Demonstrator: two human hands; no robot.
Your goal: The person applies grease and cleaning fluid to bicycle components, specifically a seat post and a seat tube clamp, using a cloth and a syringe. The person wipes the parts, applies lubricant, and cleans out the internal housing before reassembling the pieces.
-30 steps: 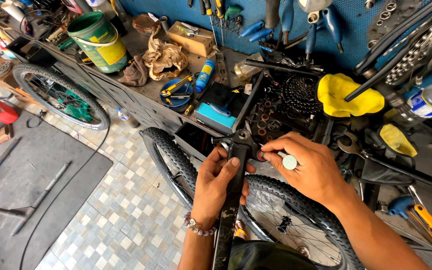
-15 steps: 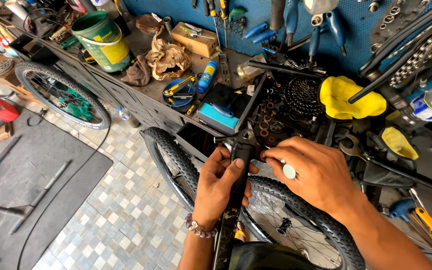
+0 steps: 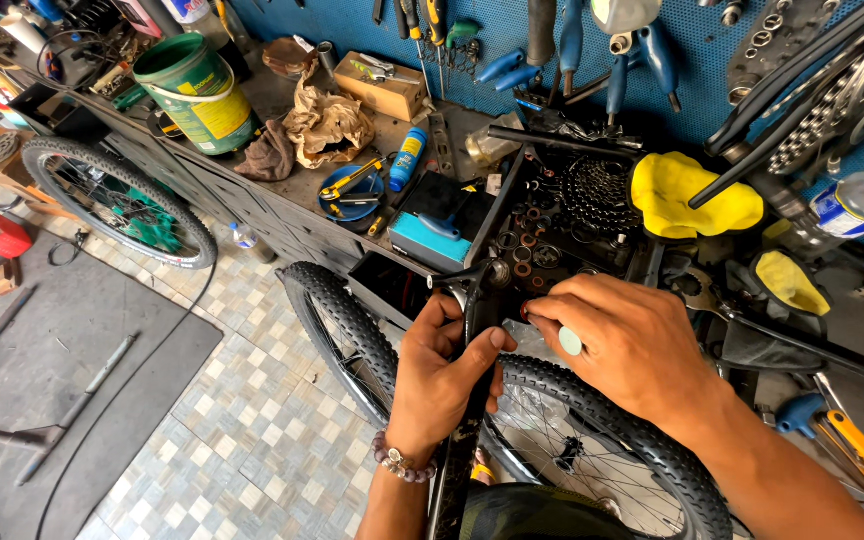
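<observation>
Left hand [image 3: 442,375] clamped around black bike tube [image 3: 474,330], thumb across its right side, fingers wrapped from the left. Right hand [image 3: 624,340] closed in a pinch at the tube's top, fingertips pressed together just right of the tube; whatever sits in the pinch too small to tell. Tube's long axis running from the bottom edge up toward the counter [image 3: 292,185], ending just short of the black parts tray [image 3: 552,235]. Left hand lower on the tube, right hand nearer its top end. Front tyre [image 3: 352,320] left of and below the tube, over tiled floor [image 3: 232,420]. Green bucket [image 3: 195,92] far left of the tube, on the counter.
</observation>
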